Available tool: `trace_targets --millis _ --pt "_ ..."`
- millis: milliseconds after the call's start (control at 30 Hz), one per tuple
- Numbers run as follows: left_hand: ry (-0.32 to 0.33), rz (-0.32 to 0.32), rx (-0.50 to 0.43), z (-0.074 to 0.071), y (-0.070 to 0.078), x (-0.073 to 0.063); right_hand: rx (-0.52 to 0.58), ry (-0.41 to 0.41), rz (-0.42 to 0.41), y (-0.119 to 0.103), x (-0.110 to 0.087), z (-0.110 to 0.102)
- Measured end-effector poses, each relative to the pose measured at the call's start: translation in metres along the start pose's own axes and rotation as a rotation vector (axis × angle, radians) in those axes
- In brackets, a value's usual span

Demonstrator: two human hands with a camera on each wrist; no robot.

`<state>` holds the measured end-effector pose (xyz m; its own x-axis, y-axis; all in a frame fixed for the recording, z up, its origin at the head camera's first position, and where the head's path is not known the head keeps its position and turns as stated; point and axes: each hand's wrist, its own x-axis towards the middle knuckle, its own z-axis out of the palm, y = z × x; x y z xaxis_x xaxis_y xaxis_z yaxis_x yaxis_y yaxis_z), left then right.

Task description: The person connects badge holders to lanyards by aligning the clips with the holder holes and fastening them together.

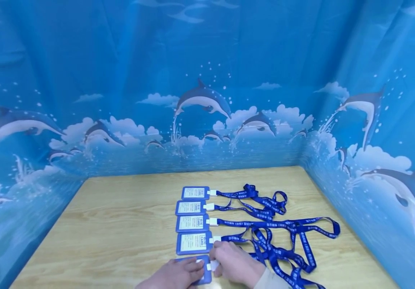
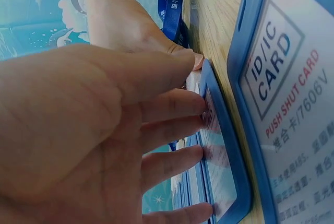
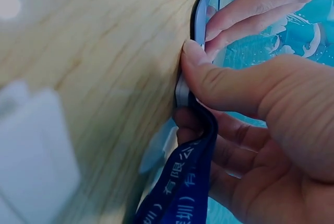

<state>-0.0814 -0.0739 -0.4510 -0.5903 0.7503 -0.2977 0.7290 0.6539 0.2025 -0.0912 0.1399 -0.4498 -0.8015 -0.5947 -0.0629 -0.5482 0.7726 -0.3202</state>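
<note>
My left hand (image 1: 176, 273) rests its fairly straight fingers on the nearest blue ID card holder (image 1: 206, 277), which lies flat on the wooden table. In the left wrist view those fingertips touch the face of this card holder (image 2: 224, 177). At the holder's right end, my right hand (image 1: 234, 261) pinches the white clip (image 1: 214, 265) between thumb and fingers. From that clip (image 3: 182, 92) a dark blue lanyard (image 3: 180, 187) with white lettering hangs down past the fingers in the right wrist view. The hands partly hide the holder.
Beyond the hands, several card holders (image 1: 193, 222) lie in a column, their lanyards (image 1: 265, 223) spread rightward and tangled near the front. Another card holder (image 2: 292, 88) is close in the left wrist view. A blurred white piece (image 3: 39, 156) lies on the table. A dolphin-print curtain (image 1: 200, 152) surrounds the table.
</note>
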Motion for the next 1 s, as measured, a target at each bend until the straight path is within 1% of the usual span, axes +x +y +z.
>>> trace_targets --millis 167,233,300,400,533,633,733,800,967,1000 --pt "-0.038 -0.015 -0.058 -0.003 0.0 0.003 0.004 -0.009 0.006 0.001 0.0 0.0" --pt "-0.063 -0.036 -0.098 -0.005 0.0 0.004 0.014 -0.023 0.014 0.001 -0.001 0.0" --pt "-0.074 -0.052 -0.12 -0.005 -0.001 0.004 0.026 -0.036 0.022 0.002 -0.001 0.0" --pt "-0.077 -0.064 -0.134 -0.005 -0.001 0.004 0.039 -0.046 0.023 0.002 -0.003 -0.001" --pt "-0.068 -0.056 -0.117 -0.004 -0.001 0.005 0.031 -0.043 0.009 0.004 -0.005 -0.001" --pt "-0.066 -0.062 -0.117 -0.004 0.0 0.005 0.016 -0.014 0.001 0.006 -0.008 -0.002" --pt "-0.062 -0.075 -0.121 -0.004 0.001 0.006 0.0 0.036 0.003 0.007 -0.013 -0.005" --pt "-0.044 -0.073 -0.095 -0.004 0.003 0.006 -0.008 0.071 0.009 0.008 -0.016 -0.008" --pt "0.023 -0.057 -0.002 -0.003 0.006 0.006 -0.004 0.143 0.014 0.009 -0.025 -0.023" --pt "0.031 -0.059 -0.002 -0.003 0.006 0.006 -0.008 0.157 0.012 0.009 -0.027 -0.026"
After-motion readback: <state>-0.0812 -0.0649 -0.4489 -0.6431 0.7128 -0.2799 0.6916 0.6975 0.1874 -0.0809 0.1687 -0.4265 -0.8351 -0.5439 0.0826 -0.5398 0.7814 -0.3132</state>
